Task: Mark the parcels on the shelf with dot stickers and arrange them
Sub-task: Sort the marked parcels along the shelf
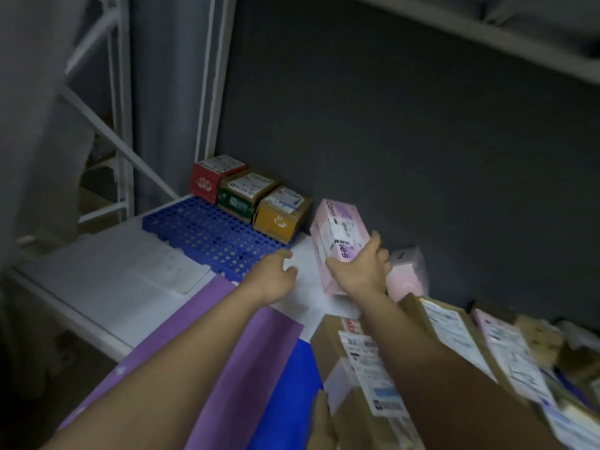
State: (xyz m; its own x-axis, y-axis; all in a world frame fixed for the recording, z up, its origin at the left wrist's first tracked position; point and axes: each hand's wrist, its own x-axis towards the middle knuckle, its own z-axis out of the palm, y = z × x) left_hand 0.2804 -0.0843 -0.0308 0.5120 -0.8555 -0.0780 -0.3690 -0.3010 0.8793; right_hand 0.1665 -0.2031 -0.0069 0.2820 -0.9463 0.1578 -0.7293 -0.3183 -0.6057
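My right hand [360,271] grips a pink parcel [337,235] with a white label, holding it tilted above the white shelf [107,274]. My left hand [276,277] reaches forward with relaxed fingers and holds nothing, just left of that parcel. Three small parcels stand in a row at the back on a blue perforated mat [207,235]: a red one [211,178], a green one [243,194] and a yellow one [281,212]. A second pink parcel [407,271] lies behind my right hand. A purple sheet [233,358] lies under my left forearm.
A heap of brown and pink labelled parcels [454,345] fills the shelf at the right. White shelf posts [214,76] rise at the back left, an upper shelf [487,37] hangs overhead, and a dark wall stands behind. A blue surface [289,394] shows near the front.
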